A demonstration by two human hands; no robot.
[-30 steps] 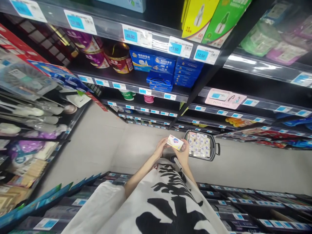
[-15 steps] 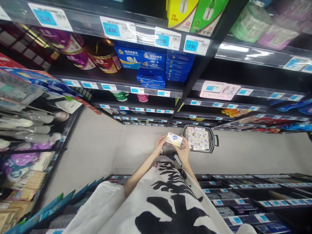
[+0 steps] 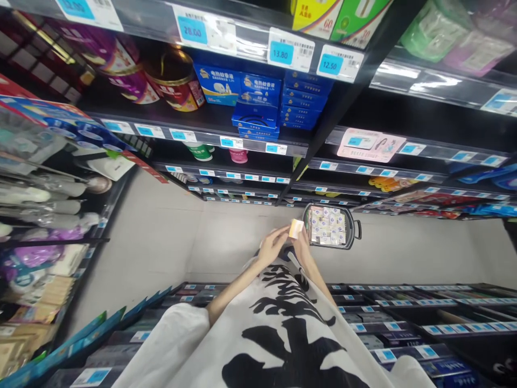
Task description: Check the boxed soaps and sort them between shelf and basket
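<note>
A small pale yellow soap box (image 3: 295, 228) is held low in front of me, end-on to the camera. My left hand (image 3: 273, 246) pinches its near end with the fingers curled. My right hand (image 3: 302, 247) grips it from below and behind, partly hidden by the box. Just right of the hands, a dark shopping basket (image 3: 352, 241) stands on the floor, filled with several similar white and yellow boxes (image 3: 328, 226).
Dark store shelves with blue price tags rise ahead, holding blue boxes (image 3: 258, 105), round tins (image 3: 175, 81) and yellow and green cartons (image 3: 338, 13). Hanging goods fill the rack at left (image 3: 44, 183). Low shelves (image 3: 404, 323) sit near my legs. Pale floor (image 3: 169, 237) runs between them.
The box has been turned from showing its broad printed face to pointing end-on. Both hands have shifted slightly right, toward the basket. The view tilted a little.
</note>
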